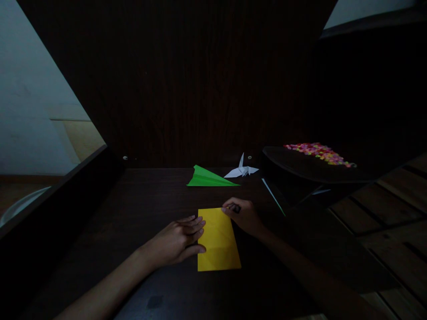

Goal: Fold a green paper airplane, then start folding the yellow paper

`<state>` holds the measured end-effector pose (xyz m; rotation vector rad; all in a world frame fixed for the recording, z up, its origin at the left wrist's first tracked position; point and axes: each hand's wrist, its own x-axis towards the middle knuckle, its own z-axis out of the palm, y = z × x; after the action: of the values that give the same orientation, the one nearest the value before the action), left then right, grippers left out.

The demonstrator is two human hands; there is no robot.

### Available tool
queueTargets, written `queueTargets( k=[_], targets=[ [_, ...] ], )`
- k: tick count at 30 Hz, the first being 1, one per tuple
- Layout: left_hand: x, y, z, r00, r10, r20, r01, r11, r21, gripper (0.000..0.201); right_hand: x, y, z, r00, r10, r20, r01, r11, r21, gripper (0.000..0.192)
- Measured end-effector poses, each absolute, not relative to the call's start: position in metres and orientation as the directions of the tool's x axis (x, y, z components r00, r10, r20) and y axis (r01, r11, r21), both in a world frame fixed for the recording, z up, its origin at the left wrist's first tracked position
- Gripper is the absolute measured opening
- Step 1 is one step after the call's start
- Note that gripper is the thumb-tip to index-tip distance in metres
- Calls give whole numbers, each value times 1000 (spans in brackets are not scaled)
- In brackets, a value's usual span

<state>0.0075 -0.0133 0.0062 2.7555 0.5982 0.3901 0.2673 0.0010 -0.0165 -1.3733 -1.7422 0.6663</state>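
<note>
A folded yellow paper (218,242) lies flat on the dark wooden table (140,209) in front of me. My left hand (178,240) rests flat on the table with its fingertips pressing the paper's left edge. My right hand (243,214) pinches the paper's far right corner with fingers curled. Farther back lie a green paper plane (207,178) and a small white paper crane (243,170).
A dark tray (300,166) at the right holds several small colourful pieces (318,152). A thin light-coloured stick (273,197) leans by the tray. A dark wooden board rises behind the table. A raised dark edge (60,186) borders the table's left side.
</note>
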Motion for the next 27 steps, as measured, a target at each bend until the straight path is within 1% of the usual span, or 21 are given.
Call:
queueTargets(
  k=[3, 6, 11, 13, 18, 22, 25, 27],
  targets=[
    [9, -13, 4, 866, 452, 215, 369, -866, 336, 39, 267, 1, -16, -82, 962, 261, 536, 263, -802, 8],
    [11, -13, 4, 854, 482, 196, 406, -853, 328, 36, 267, 2, -19, -63, 963, 260, 522, 254, -814, 9],
    [12, -13, 2, 822, 526, 218, 424, -821, 383, 36, 267, 4, -23, -41, 964, 265, 498, 249, -831, 13],
    [12, -12, 0, 814, 538, 219, 434, -814, 385, 38, 267, 3, -22, -44, 963, 267, 504, 252, -826, 13],
    [10, -10, -1, 797, 570, 201, 485, -801, 351, 47, 267, 3, -21, -56, 960, 274, 531, 261, -806, 14],
    [10, -11, -1, 798, 576, 177, 505, -800, 324, 51, 268, 3, -23, -62, 954, 294, 561, 277, -780, 13],
    [11, -12, -1, 792, 590, 154, 542, -797, 267, 53, 268, 3, -24, -60, 939, 339, 589, 308, -748, 10],
    [11, -13, -2, 790, 595, 145, 561, -798, 218, 55, 268, 3, -24, -54, 937, 344, 568, 312, -762, 12]
  ],
)
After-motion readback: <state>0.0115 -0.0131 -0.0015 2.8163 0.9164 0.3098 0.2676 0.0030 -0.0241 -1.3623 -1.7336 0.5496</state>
